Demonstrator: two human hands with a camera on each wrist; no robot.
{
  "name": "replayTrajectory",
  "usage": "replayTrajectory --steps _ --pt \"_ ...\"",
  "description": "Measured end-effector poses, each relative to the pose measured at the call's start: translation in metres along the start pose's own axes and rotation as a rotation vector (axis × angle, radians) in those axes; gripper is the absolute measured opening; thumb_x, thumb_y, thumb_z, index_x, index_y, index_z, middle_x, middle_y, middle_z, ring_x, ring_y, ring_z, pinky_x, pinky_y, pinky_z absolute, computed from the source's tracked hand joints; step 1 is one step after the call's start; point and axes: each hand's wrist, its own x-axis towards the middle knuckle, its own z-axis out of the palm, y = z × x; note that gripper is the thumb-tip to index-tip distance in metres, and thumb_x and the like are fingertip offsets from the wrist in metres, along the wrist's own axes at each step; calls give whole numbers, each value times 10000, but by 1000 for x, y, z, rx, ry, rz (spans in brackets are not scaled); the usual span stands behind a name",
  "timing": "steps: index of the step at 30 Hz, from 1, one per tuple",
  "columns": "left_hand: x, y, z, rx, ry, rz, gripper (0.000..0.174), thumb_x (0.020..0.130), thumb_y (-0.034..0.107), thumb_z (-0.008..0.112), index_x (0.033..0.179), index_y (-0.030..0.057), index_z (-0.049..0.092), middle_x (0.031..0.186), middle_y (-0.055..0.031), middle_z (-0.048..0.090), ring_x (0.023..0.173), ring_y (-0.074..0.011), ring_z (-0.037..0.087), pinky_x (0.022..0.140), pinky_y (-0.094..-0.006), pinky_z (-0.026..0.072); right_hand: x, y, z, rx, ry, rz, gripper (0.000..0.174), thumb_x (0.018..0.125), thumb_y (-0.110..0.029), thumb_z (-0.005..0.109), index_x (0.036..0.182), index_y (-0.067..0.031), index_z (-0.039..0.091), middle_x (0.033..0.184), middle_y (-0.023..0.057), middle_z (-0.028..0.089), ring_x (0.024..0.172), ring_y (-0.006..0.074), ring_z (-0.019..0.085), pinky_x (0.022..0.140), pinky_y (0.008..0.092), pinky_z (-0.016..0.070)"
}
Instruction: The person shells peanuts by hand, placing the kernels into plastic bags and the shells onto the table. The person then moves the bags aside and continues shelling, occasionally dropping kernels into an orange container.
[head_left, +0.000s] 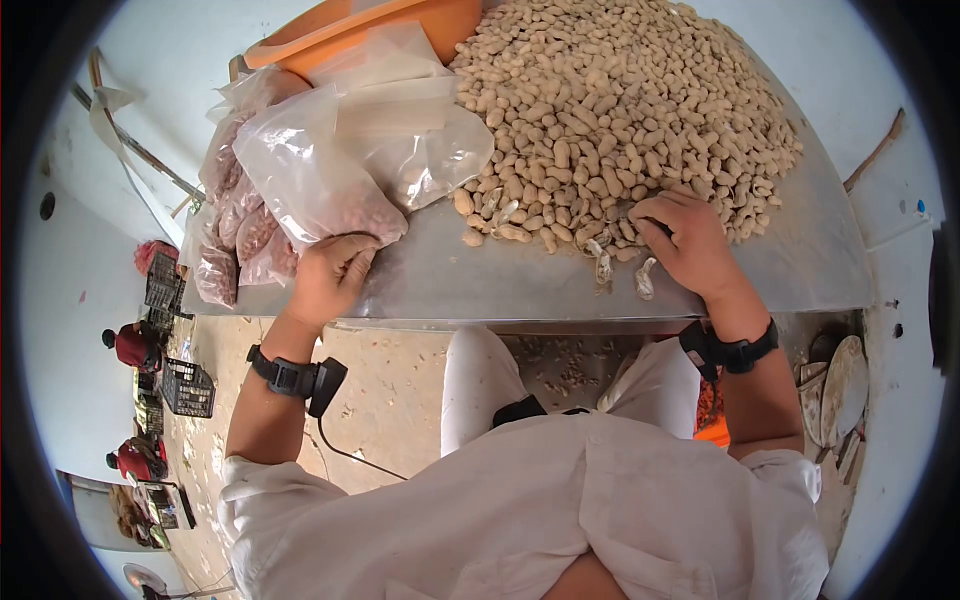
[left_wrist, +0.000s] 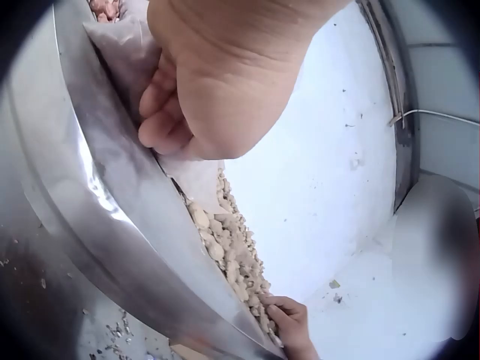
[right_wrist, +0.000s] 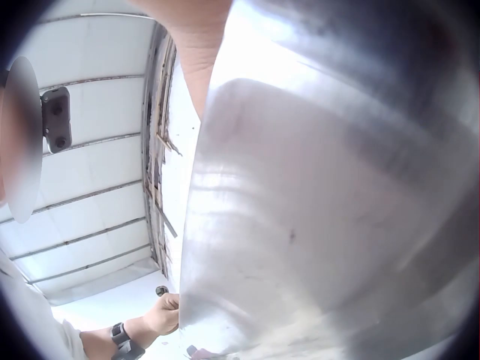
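My left hand [head_left: 335, 275], fingers curled, rests at the near edge of a clear plastic bag [head_left: 290, 150] with pinkish shelled peanuts [head_left: 370, 215] in its lower end. In the left wrist view the curled fingers [left_wrist: 165, 124] lie against the milky plastic; I cannot tell what is inside them. My right hand [head_left: 690, 245] is at the near edge of a large heap of unshelled peanuts [head_left: 620, 110], thumb and fingertips pinching a peanut there, mostly hidden by the hand. Cracked, pale-lined shells [head_left: 645, 280] lie beside it on the metal table [head_left: 470, 285].
Several filled bags of shelled peanuts [head_left: 250, 235] lie at the table's left end. An orange basin [head_left: 370, 35] stands behind them. Black crates [head_left: 188, 388] and two people in red [head_left: 135, 345] are off to the left. The table's front edge runs just before my legs.
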Motion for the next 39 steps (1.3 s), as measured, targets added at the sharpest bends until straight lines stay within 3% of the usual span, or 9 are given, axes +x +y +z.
replayTrajectory --steps 2,11,12,15,16,22,31,34,39 --pt "-2 -13 -3 6 23 48 112 832 53 607 925 14 658 824 -137 666 723 -283 641 663 -324 505 0 -1 1 4 10 1 97 774 -121 629 858 -72 635 777 99 621 762 309 577 671 399 470" --pt "-12 -6 -9 -42 79 -33 95 843 57 605 910 2 644 843 -145 652 725 -289 637 663 -319 504 1 -4 -4 1 7 -10 79 783 -123 623 841 -69 633 781 106 620 753 318 576 680 405 468" --pt "-15 2 -9 -57 81 -67 120 816 46 614 926 11 647 875 -133 632 783 -293 623 703 -340 497 1 -4 -4 -4 5 -9 78 786 -123 622 841 -70 633 782 108 620 754 319 576 681 406 467" --pt "-11 31 -12 326 292 265 172 771 32 626 941 35 653 911 -115 613 869 -299 594 761 -370 477 0 -3 -1 -5 11 14 76 790 -124 620 840 -68 635 786 110 621 768 319 580 684 406 467" --pt "-15 31 -11 372 293 267 227 733 26 634 957 55 654 964 -100 592 941 -307 559 797 -399 456 0 -3 -1 -3 13 22 75 792 -124 619 839 -68 635 787 110 621 774 319 581 685 406 468" --pt "-24 1 -5 421 279 276 247 730 19 633 973 62 652 986 -90 578 936 -305 553 786 -413 454 -1 -4 -1 -20 15 12 81 790 -121 624 846 -65 639 794 112 625 785 319 593 687 395 471" --pt "-30 26 -1 348 267 207 243 699 3 639 935 54 662 962 -89 580 915 -297 552 777 -383 450 2 -5 0 -7 14 5 79 787 -106 627 850 -60 638 794 113 627 779 318 593 681 388 470" --pt "-28 18 4 329 266 109 222 704 1 638 919 48 666 961 -89 583 901 -288 557 769 -376 451 2 -6 0 -24 19 -11 77 788 -103 624 849 -55 635 787 113 624 769 320 588 673 391 465" --pt "-16 48 12 117 267 208 226 705 -21 639 922 36 663 964 -102 583 879 -282 553 757 -356 449 1 -6 -2 2 10 -5 80 790 -95 620 856 -50 628 768 117 609 757 322 581 660 392 461"
